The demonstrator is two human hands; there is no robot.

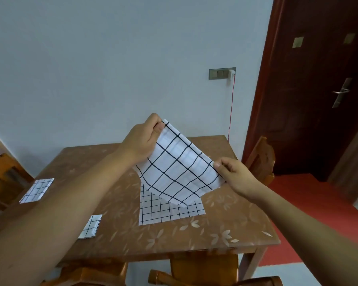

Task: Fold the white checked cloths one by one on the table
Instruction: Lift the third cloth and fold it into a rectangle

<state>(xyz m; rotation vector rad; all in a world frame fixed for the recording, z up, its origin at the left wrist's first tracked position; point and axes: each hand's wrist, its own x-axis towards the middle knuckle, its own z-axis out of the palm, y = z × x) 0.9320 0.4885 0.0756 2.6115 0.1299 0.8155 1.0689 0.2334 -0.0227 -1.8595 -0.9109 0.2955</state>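
White checked cloth (180, 166) held in the air above the table (225, 228), left hand (142, 141) fingers pinching its 11 o'clock corner, right hand (235, 174) fingers pinching its 3 o'clock corner, over a flat checked cloth (165, 211); two folded checked cloths (37, 189) lie at 9 o'clock.

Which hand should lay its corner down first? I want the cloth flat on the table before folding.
Probably the right hand: it pinches the held cloth at the lower corner, nearer the table. The left hand holds its corner higher, so it would follow.
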